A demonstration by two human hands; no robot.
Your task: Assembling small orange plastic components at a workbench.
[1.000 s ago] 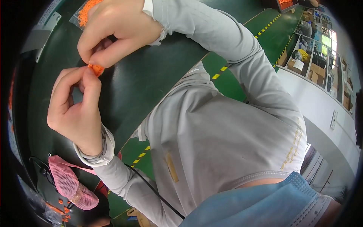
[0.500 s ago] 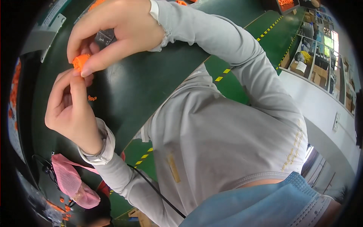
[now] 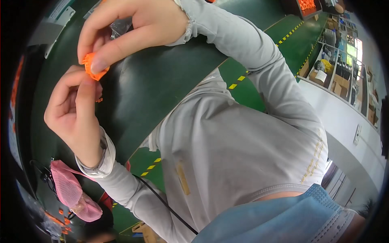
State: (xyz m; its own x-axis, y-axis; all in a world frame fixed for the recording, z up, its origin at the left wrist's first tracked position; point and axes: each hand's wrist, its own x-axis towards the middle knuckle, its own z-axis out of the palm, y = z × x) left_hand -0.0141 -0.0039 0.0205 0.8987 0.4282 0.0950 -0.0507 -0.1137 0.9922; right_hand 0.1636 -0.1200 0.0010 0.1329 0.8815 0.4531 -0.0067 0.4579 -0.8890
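Note:
Over a dark green tabletop, a small bright orange piece with a knobbly, ridged surface sits between my two hands. My right hand, reaching in from above, is closed in a pinch with its thumb lying across the piece. From below, my left hand meets it, thumb and forefinger closed at the lower edge of the orange piece; its other fingers curl in. A tiny orange bit on the table is partly hidden by my left hand. Behind my right hand's fingers lies a clear plastic bag.
A pink mesh pouch lies by my left forearm, with a black cable near it. Loose orange pieces and clear plastic are at lower left. A dark box of orange pieces stands at upper right, near shelves with cartons.
My right hand has shifted a little to the right, and the orange piece has moved with it and turned to show a broader side. My left hand still pinches its lower edge.

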